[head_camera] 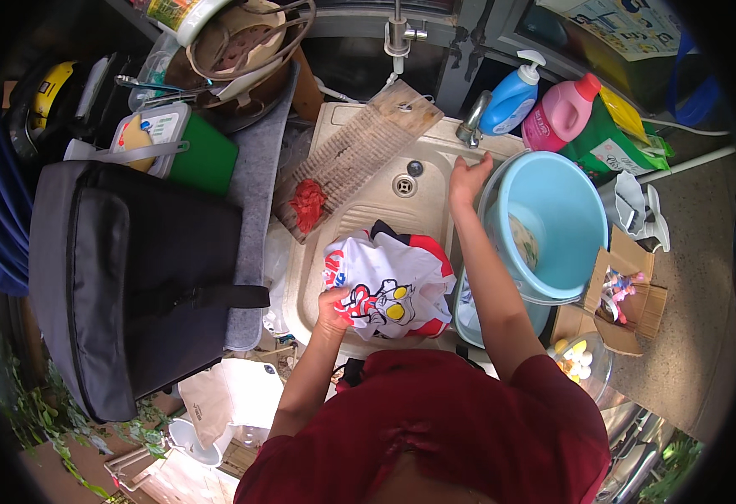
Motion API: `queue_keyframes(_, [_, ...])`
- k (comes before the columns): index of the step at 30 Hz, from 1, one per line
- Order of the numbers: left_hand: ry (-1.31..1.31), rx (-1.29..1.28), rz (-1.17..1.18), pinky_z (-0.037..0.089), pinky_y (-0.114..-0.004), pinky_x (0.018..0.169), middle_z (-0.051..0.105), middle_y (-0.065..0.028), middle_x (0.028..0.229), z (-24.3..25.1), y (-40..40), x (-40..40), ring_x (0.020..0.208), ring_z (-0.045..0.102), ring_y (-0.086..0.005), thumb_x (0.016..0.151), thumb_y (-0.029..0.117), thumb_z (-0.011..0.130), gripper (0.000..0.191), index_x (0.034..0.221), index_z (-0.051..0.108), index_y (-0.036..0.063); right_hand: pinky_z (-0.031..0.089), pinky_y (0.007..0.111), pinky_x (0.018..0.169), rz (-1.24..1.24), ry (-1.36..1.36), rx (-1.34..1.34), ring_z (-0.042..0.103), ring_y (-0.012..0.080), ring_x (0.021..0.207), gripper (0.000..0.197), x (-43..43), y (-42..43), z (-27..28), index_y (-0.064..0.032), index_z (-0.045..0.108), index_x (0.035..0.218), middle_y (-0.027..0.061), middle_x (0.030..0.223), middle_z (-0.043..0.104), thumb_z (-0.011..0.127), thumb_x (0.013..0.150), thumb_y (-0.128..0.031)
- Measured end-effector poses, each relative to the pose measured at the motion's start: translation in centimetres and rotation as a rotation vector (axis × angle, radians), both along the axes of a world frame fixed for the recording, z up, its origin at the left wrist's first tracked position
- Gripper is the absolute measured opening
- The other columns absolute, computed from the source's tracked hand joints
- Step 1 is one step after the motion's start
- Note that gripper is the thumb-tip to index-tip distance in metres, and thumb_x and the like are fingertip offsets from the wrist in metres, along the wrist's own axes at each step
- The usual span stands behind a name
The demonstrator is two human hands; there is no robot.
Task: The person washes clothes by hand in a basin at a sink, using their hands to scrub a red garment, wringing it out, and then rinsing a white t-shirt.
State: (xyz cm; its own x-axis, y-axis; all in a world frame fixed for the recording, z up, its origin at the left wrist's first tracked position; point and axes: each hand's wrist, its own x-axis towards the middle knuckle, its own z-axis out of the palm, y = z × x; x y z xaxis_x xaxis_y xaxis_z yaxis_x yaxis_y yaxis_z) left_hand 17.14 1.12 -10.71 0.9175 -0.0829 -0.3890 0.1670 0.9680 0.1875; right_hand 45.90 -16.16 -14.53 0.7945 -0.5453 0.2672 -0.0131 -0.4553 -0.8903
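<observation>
A white children's shirt (415,286) with red and black trim and a printed cartoon figure lies bunched over the front of the sink basin (406,211). My left hand (333,309) grips its left edge, thumb on top of the cloth. Just below the metal faucet (472,123), my right hand (471,178) is raised with thumb and fingers apart, holding nothing. A wooden washboard (368,148) slants across the basin's left rim. On its lower end rests a crumpled red cloth or bag (308,205).
Right of the basin stand a light blue bucket (573,220) and an open cardboard box (648,302). Blue (510,104) and pink detergent bottles (560,113) are behind the bucket. A black insulated bag (154,283) sits left, beside a green tub (201,157).
</observation>
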Motion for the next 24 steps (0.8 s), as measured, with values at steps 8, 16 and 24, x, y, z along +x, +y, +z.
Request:
queue_keyframes(8, [0.011,-0.001,0.009,0.044,-0.045,0.086,0.055,-0.0190,0.106,-0.4,0.4,-0.6,0.096,0.055,-0.0337,0.059,0.003,0.053,0.059,0.117,0.042,-0.0021,0.044,0.038,0.072,-0.077,0.072,0.001,0.058,0.0317,0.080,0.028,4.7,0.1,2.6,-0.0035,0.056,0.103,0.0207,0.089,0.060,0.055,0.076,-0.010])
queue_keyframes(16, [0.025,0.012,-0.003,0.044,-0.045,0.085,0.054,-0.0197,0.107,0.0,-0.4,-0.5,0.095,0.055,-0.0340,0.059,0.004,0.054,0.060,0.118,0.042,-0.0023,0.045,0.041,0.062,0.024,-0.025,-0.275,0.058,0.0337,0.066,0.022,4.1,-0.8,1.7,-0.0070,0.061,0.095,0.0187,0.071,0.059,0.053,0.075,-0.009])
queue_keyframes(24, [0.000,0.013,-0.038,0.045,-0.045,0.084,0.055,-0.0199,0.105,0.1,-0.4,0.1,0.093,0.056,-0.0337,0.061,0.003,0.054,0.058,0.117,0.042,-0.0031,0.046,0.040,0.066,0.141,-0.053,-0.327,0.058,0.0340,0.072,0.021,3.7,-1.0,1.9,-0.0047,0.060,0.096,0.0190,0.078,0.060,0.053,0.076,-0.007])
